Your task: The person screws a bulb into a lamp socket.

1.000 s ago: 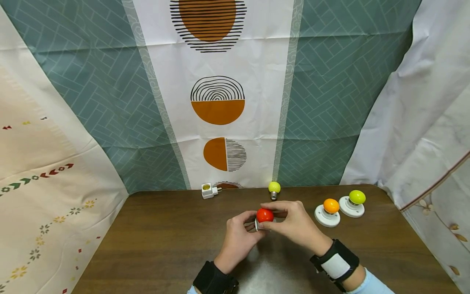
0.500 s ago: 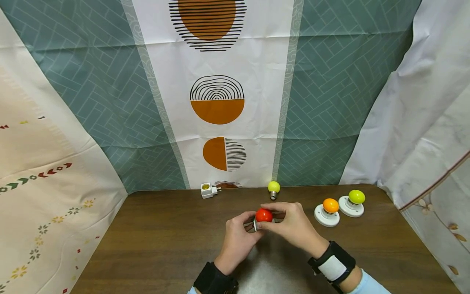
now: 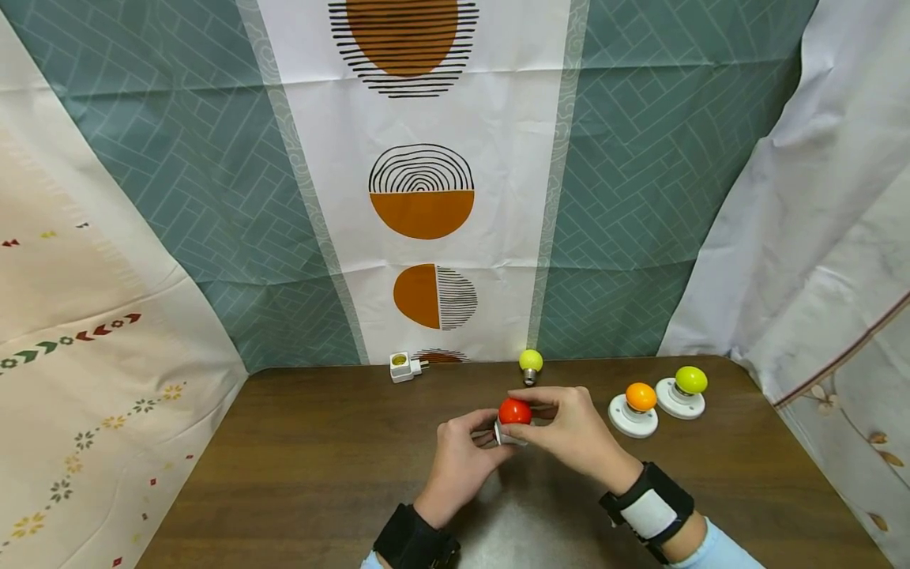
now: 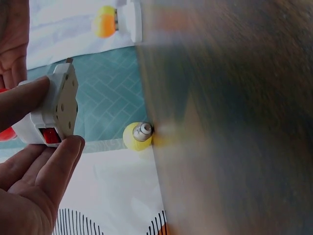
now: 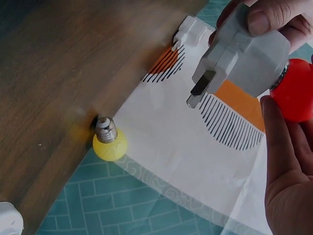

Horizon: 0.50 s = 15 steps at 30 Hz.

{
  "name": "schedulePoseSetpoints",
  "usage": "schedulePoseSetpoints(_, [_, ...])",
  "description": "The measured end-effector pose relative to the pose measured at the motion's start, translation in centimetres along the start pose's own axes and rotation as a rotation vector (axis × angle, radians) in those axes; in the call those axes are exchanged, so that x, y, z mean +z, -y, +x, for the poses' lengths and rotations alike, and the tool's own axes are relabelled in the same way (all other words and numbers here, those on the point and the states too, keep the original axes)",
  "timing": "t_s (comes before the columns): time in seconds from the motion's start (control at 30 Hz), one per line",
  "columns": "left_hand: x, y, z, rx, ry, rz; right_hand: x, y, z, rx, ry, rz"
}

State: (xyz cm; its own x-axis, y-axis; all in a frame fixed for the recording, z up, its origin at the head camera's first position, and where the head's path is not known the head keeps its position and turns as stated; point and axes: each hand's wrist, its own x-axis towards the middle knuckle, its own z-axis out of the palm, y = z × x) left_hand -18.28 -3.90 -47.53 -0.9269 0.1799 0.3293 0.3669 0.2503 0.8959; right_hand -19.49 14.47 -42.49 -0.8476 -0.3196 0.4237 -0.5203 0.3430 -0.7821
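Note:
My left hand (image 3: 458, 466) grips a white plug-in bulb socket (image 4: 54, 105) by its sides, thumb on one face and fingers on the other. A red rocker switch (image 4: 50, 135) shows on the socket, and its metal plug pins (image 5: 201, 89) stick out in the right wrist view. A round red bulb (image 3: 514, 411) sits in the socket's mouth, its metal base mostly hidden inside. Thumb and fingers of my right hand (image 3: 579, 442) pinch this bulb from both sides. Both things are held up over the brown table.
Behind my hands, a yellow bulb (image 3: 530, 363) lies near the table's (image 3: 320, 466) back edge. Another white plug-in socket (image 3: 404, 368) lies left of it. On the right stand two round white lamp bases with an orange bulb (image 3: 641, 397) and a green bulb (image 3: 691, 380).
The red bulb and its socket have shifted and tilted slightly, so more of the white socket shows below the bulb. Both hands keep their hold.

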Motion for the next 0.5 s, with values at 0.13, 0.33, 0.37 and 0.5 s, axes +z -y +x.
schedulePoseSetpoints(0.13, [0.1,-0.1,-0.1,-0.01,-0.013,-0.006,0.2,0.2,0.0,0.008,-0.031,-0.003])
schedulePoseSetpoints(0.33, [0.2,-0.3,-0.2,-0.013,-0.039,0.008,0.7,0.4,0.0,0.019,-0.099,-0.013])
schedulePoseSetpoints(0.37, [0.3,-0.3,-0.2,-0.008,-0.047,0.016,0.8,0.4,0.0,0.021,-0.113,-0.015])
schedulePoseSetpoints(0.5, [0.4,-0.3,-0.3,0.012,-0.078,0.054,1.1,0.6,0.0,0.023,-0.155,-0.04])
